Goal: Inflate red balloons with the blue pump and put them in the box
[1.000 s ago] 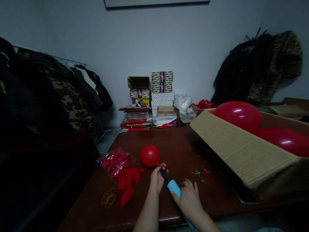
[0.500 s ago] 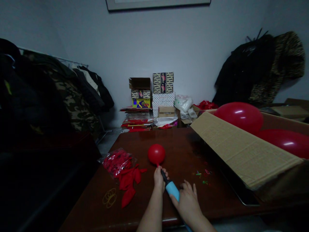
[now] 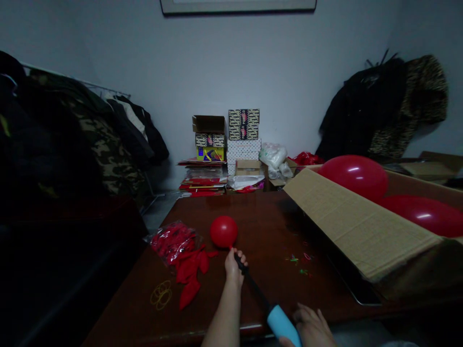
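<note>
A small, partly inflated red balloon (image 3: 224, 232) points away from me over the table, its neck on the nozzle end of a hand balloon pump (image 3: 281, 324). My left hand (image 3: 234, 266) is closed around the balloon's neck and the pump's black nozzle end. Between that hand and the light-blue barrel, a long black shaft is exposed. At the near table edge my right hand (image 3: 311, 328) has the barrel between thumb and fingers; the frame's bottom cuts off part of it. Uninflated red balloons (image 3: 190, 272) lie left, spilling beside a clear plastic bag (image 3: 172, 241) of more.
Yellow rubber bands (image 3: 161, 295) lie front left on the brown table (image 3: 253, 207). Small coloured bits (image 3: 304, 272) are scattered right of the pump. A cardboard box (image 3: 361, 226) with large inflated balloons (image 3: 354, 177) stands right, a dark flat device (image 3: 356, 284) beside it.
My right hand has drawn the blue barrel back toward me and to the right, exposing the black shaft. The balloon and my left hand have shifted slightly left; the balloon looks slightly bigger.
</note>
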The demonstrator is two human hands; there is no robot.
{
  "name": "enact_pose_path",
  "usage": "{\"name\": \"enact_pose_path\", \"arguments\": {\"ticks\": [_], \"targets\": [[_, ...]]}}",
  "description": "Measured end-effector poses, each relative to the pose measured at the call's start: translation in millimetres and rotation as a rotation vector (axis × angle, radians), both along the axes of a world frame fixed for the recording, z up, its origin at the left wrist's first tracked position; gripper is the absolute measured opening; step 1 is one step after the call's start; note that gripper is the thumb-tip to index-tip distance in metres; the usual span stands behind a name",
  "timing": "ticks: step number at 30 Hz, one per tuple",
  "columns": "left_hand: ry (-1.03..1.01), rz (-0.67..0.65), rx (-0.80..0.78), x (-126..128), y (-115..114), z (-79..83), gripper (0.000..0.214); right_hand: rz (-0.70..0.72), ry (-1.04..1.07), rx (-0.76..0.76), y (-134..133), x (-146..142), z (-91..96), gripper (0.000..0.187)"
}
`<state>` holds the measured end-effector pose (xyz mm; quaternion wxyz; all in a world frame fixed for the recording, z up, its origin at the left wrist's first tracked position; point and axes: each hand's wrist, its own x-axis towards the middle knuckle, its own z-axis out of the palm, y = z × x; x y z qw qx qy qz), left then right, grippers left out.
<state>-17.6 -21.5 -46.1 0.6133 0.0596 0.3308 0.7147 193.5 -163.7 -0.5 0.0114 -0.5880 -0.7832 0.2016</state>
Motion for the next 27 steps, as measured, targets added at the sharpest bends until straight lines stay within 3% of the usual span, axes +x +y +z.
{"name": "enact_pose_path", "arguments": {"ticks": [8, 16, 21, 27], "targets": [[0.059, -0.032, 0.025, 5.6, -7.3, -1.5, 0.022, -0.079, 0.022, 0.109, 17.5, -43.4, 23.5, 0.056], [0.042, -0.034, 0.024, 3.8, -4.4, -2.6, 0.023, -0.11, 0.009, 0.182, 58.3, -86.1, 22.3, 0.057], [0.063, -0.024, 0.033, 3.9, -2.3, -5.6, 0.025, -0.106, -0.006, 0.198, 53.6, -86.5, 15.4, 0.055], [0.065, 0.0, -0.002, 5.0, -1.1, -6.0, 0.021, -0.061, -0.072, 0.178, 28.8, -61.4, 11.5, 0.057]]}}
